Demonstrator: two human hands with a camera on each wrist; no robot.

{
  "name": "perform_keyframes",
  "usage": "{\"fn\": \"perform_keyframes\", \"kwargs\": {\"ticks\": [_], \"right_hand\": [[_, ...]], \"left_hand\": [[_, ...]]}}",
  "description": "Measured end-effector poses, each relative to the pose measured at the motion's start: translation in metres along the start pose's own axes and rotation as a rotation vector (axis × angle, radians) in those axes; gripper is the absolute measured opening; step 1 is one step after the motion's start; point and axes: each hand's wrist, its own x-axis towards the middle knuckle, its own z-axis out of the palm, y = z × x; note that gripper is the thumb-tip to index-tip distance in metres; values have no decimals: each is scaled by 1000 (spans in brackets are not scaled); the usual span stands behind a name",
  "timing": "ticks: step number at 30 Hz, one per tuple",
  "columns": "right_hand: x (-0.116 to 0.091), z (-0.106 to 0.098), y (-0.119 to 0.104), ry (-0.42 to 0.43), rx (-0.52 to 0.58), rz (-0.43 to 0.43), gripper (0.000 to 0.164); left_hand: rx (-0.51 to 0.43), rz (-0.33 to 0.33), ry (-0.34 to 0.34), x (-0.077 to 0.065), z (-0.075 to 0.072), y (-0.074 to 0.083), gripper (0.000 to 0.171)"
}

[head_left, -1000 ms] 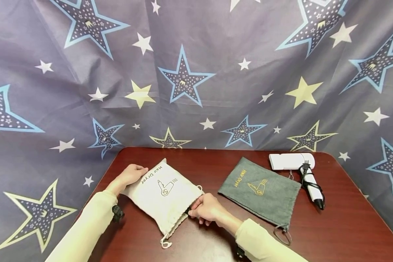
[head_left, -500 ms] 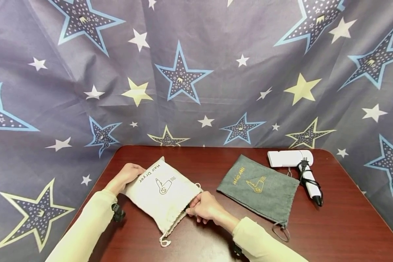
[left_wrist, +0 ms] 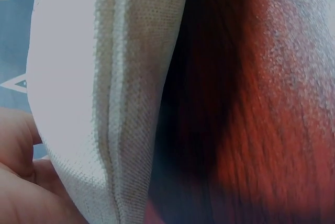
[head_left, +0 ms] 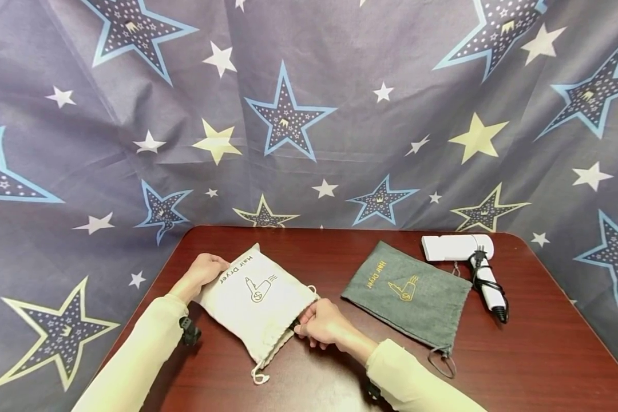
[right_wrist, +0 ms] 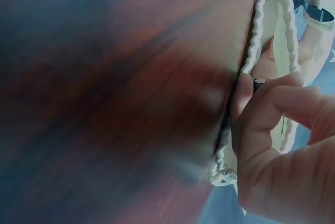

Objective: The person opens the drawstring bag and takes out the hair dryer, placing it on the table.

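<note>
A white drawstring bag [head_left: 260, 303], printed "Hair Dryer", lies bulging and tilted on the table. My left hand [head_left: 203, 271] grips its closed end at the far left; the left wrist view shows the fingers [left_wrist: 21, 143] bent against the cloth [left_wrist: 125, 88]. At the bag's mouth [right_wrist: 254, 41], my right hand [head_left: 321, 325] has its fingertips partly inside and pinches a small black part [right_wrist: 256, 85] of something within. The cloth and fingers hide the rest of that thing. A loose white cord [head_left: 259, 376] hangs from the bag's near corner.
To the right lies a flat grey drawstring bag [head_left: 407, 297], also printed "Hair Dryer". Beside it, at the back right, rests a white hair dryer [head_left: 458, 248] with its black cord wound round the handle. A star-patterned cloth [head_left: 309, 189] hangs behind the reddish-brown table [head_left: 309, 243].
The head view has shifted slightly. Both hands stay at the white bag, and the bag has hardly moved.
</note>
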Motion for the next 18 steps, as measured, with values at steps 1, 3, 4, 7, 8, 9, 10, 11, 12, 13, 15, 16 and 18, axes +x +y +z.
{"fn": "perform_keyframes", "kwargs": {"ticks": [1,3,4,7,8,9,10,11,12,13,15,16,18], "right_hand": [[-1,0,0,-1,2,0,14],[-3,0,0,-1,7,1,14],[-4,0,0,-1,10,0,14],[-6,-1,0,-1,15,-1,14],[-7,-1,1,-2,15,-2,14],[-7,-1,1,-3,14,-6,15],[-8,-2,1,-4,11,-9,15],[-9,-2,1,-5,9,-11,15],[-9,-2,2,-8,5,-14,15],[-9,-2,2,-9,0,-17,16],[-10,-2,3,-9,-12,-19,16],[-10,-2,3,-8,-18,-19,16],[-10,-2,4,-8,-27,-19,17]], "left_hand": [[1,-2,4,0,0,0,24],[7,-2,6,0,1,0,24],[8,-4,6,0,1,1,24],[4,-16,4,0,0,1,23],[4,-16,2,0,0,1,23],[1,-18,1,1,0,2,23],[-2,-19,2,1,0,2,23],[-3,-18,3,1,0,2,22],[0,-13,3,1,0,2,22],[2,-11,2,1,0,2,22],[3,-9,-1,0,0,3,23],[5,-13,-4,0,-1,3,24],[17,-20,-10,-1,-2,3,26]]}}
